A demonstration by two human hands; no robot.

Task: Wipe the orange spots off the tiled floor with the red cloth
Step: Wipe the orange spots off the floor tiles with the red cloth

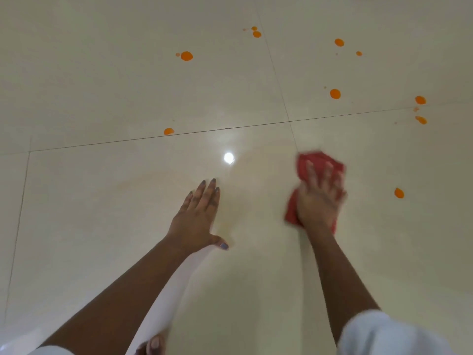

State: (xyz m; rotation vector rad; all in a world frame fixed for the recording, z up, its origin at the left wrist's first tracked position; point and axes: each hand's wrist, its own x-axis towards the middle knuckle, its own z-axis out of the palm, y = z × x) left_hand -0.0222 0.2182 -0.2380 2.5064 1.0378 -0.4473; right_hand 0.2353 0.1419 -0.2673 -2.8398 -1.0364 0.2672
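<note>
Left hand [197, 216] is just flat on the tiled floor [102, 85], fingers spread, holding nothing. Right hand [320, 198] presses the red cloth [314, 160] down, fingers splayed over it. Near tile looks clean-ish, but plenty of orange spots [335, 93] are left farther out.

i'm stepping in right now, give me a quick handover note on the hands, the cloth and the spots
Right hand: pressed flat on the crumpled red cloth, blurred, on the near right tile.
Left hand: empty, fingers spread, palm braced on the tiled floor.
Done: the near tile between the hands shows no spots, only a faint streaky sheen.
Left: one orange spot right of the cloth; one by the grout line; the rest farther out, including and a cluster at far right.
</note>
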